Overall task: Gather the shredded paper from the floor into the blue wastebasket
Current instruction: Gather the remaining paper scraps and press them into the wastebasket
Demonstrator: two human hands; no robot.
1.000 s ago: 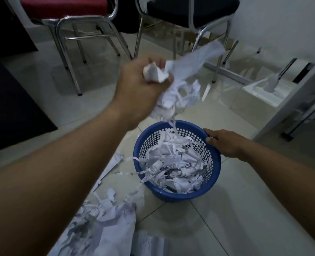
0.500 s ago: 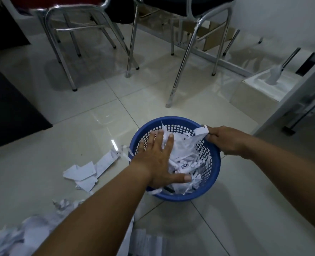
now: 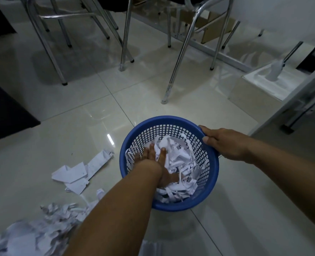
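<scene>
Fingers (image 3: pixel 154 150) of the left hand (image 3: pixel 159 164) are lying straight and slightly apart, pressing down the shredded paper (image 3: pixel 179 156) inside the blue wastebasket (image 3: pixel 164 119), while the right hand (image 3: pixel 224 143) is gripping its right rim. A loose pile (image 3: pixel 42 226) is lying on the floor (image 3: pixel 245 209) left of the wastebasket, nearer the left hand.

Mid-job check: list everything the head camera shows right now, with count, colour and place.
blue wastebasket: one, blue, floor, centre-right.
shredded paper: one heap, white, inside the wastebasket.
loose shreds: one pile, white, floor, bottom left.
paper pieces: several, white, floor left of the wastebasket.
chairs: two, chrome legs, far side.
cardboard box: one, brown, behind the chairs.
white box: one, white, floor, right.
left hand: presses the shredded paper.
right hand: grips the wastebasket's right rim.
</scene>
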